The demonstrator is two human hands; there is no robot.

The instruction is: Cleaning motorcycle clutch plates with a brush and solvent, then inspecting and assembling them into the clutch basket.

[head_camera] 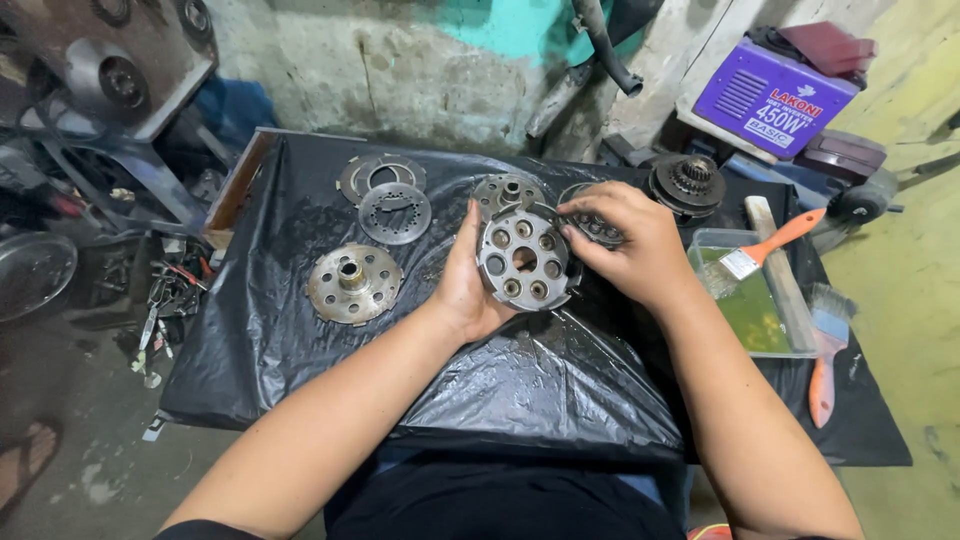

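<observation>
Both forearms come in over the near edge of the bench [300,330], which is draped in crumpled black plastic sheet [540,380] that hangs over that edge. Near the middle of the bench the left hand [465,285] holds a round steel plate with a ring of holes [522,262] up on its edge, its face towards the person; the thumb lies along the plate's left rim and the fingers are hidden behind it, so it is gripped between them. The right hand [625,240] rests on the plate's upper right rim, fingers [580,212] curled and pressed together at the edge, over a dark toothed part that is mostly covered.

Open sheet lies between the hands and the near edge. Left of the hands a hubbed disc [352,283] lies flat, well apart; towards the far left corner sit a perforated disc [395,213] and a flat ring [381,176] overlapping. Just behind the held plate is another hub piece [508,190]. Towards the far right corner stands a dark gear assembly [688,182]. Along the right edge a clear tray of greenish liquid [790,345] holds an orange-handled brush [765,250]; a wooden stick [785,275] lies across the tray, and a second brush [825,345] lies beside it.

Beyond the far edge rises a stained wall [400,70], with a purple machine box [775,100] at right. Scrap metal crowds the floor [90,440] at left.
</observation>
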